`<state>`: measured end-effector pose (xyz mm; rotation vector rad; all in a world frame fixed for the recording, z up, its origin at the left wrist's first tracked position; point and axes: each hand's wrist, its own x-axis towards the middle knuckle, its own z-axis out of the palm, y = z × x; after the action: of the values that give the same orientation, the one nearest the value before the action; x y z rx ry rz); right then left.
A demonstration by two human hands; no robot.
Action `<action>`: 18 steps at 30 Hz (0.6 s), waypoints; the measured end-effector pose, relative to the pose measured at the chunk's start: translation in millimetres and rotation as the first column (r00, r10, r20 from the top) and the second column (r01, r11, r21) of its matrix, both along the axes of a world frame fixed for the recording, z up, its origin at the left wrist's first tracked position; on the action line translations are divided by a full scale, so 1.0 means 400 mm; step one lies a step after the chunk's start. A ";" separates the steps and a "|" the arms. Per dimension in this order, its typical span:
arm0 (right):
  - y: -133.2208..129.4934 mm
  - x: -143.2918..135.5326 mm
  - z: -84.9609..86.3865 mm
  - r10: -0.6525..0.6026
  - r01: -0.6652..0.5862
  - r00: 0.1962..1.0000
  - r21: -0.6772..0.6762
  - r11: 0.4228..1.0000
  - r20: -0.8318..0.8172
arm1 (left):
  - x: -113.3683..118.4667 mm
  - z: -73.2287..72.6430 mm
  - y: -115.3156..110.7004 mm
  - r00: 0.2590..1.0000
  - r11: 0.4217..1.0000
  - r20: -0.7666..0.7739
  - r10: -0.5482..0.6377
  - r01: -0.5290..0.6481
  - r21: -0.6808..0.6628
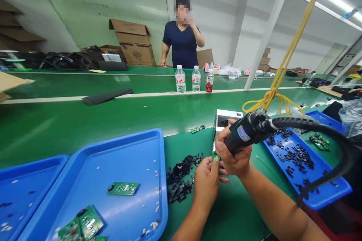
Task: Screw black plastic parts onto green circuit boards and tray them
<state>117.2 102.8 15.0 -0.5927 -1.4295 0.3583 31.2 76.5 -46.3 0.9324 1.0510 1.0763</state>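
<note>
My left hand point(207, 177) pinches a small green circuit board point(215, 156) over the green bench. A black electric screwdriver point(245, 131), hung from a yellow cord, is gripped in my right hand point(236, 158). Its tip points down at the board's upper end, partly hidden by my fingers. Right behind my hands stands a white box-like device point(226, 117). Left of my left hand lies a pile of small black parts point(181, 180). Another board point(198, 128) rests on the bench beyond the pile.
At the left, a blue tray point(162, 158) holds several boards and white bits; a second blue tray point(28, 173) adjoins it. A blue tray point(336, 196) with black parts lies at the right. Bottles point(180, 81) stand farther back. A person point(182, 43) stands across the bench. A black cable arches at the right.
</note>
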 end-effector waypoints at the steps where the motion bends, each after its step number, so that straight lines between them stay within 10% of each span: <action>1: -0.002 -0.003 0.006 -0.007 0.006 1.000 0.008 1.000 0.018 | 0.000 0.002 -0.001 1.000 1.000 0.000 0.007 -0.007 -0.004; 18: 0.038 0.012 -0.007 0.105 -0.126 0.986 -0.162 0.979 -0.133 | 0.004 0.009 0.005 0.998 0.994 0.058 0.011 -0.004 -0.110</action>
<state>122.1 118.0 12.0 -0.6156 -1.3246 0.6046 32.9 78.5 -42.8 0.8049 1.0548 1.0355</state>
